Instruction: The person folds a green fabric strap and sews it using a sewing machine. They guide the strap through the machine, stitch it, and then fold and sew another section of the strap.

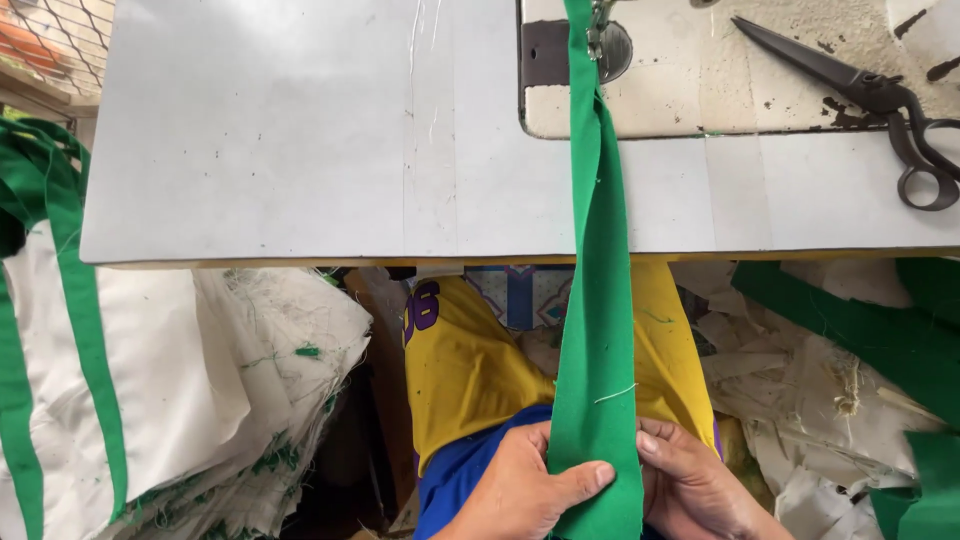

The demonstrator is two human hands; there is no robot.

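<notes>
- Green fabric strip (597, 330) stretched from the sewing machine's presser foot (597, 35) at top centre of the frame, over the near edge of the white table (300, 150), down to both hands at bottom centre.
- Left hand (525, 490) closed on the strip's left edge, thumb laid flat across the green face, fingers curled out of sight behind the cloth.
- Right hand (695, 485) closed on the right edge, thumb tip pressed to the cloth, remaining fingers tucked under; exact depth of that pinch hard to judge from this angle.
- Strip folded lengthwise along its upper run, opening wider toward the hands; loose white thread (615, 393) lying across it just above the thumbs.
- Risk, as judged: uneven pull from either hand likely to skew the fold and send the strip crooked under the presser foot.
- Further risk: too much tension along the span likely to drag cloth back from the foot; too little, and slack bunched at the table's edge.
- Stray thread liable to be carried into the seam if left on the strip.
- Black scissors (870, 100) lying at upper right, well apart from the strip, blades shut.
- White sacks with green trim (90, 380) heaped at lower left, green offcuts (860, 330) at lower right, near enough to snag a loose tail.
</notes>
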